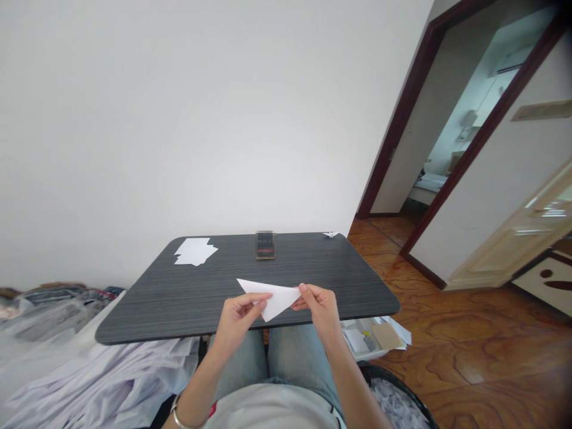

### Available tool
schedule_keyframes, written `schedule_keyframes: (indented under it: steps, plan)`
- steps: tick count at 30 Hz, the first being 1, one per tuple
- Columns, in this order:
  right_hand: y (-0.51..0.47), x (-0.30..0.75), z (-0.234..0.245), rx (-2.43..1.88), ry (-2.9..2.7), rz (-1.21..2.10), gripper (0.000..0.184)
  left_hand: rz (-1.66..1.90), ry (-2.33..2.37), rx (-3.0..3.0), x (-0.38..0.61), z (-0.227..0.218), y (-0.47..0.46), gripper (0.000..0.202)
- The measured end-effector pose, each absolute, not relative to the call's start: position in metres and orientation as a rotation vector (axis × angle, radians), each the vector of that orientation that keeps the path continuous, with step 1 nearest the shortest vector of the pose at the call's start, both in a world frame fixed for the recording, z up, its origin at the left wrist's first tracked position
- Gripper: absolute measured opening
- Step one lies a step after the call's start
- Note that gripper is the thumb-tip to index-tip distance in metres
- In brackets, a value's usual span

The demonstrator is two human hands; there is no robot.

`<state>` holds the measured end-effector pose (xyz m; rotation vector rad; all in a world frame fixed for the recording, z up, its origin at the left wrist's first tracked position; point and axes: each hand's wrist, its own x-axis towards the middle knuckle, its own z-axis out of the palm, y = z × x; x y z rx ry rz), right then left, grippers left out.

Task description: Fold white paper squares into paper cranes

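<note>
Low in the frame's centre, the left hand (240,311) and right hand (322,302) are pinching a folded white paper (279,298) between thumbs and fingers, above the dark table (165,307). Beyond it, white sheets (195,251) are lying left of centre, a blurred dark object (265,245) is sitting mid-frame, and a small folded piece (330,234) is resting right of centre. A scrap-filled bin (395,402) is occupying the lower right.

Type: home, by appearance | Evidence: wood-grain floor (473,357), dark door frame (401,119), adjoining room (487,89), heaped cloth (111,381)
</note>
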<state>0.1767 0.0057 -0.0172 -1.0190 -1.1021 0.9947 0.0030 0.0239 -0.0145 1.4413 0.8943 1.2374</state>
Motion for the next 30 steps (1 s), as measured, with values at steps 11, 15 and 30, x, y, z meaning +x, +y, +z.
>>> schedule_keyframes:
  steps: [11,15,30]
  plan:
    - [0.008,0.176,-0.023,-1.007,-1.121,1.005,0.036,1.297,0.942,1.436,0.001,-0.022,0.03,0.019]
    - [0.009,0.177,-0.025,-1.049,-1.176,0.976,0.025,1.254,0.922,1.488,0.0,-0.021,0.029,0.015]
    - [0.005,0.158,-0.033,-0.957,-1.185,1.243,0.033,1.587,0.927,1.316,0.014,-0.02,0.026,0.021]
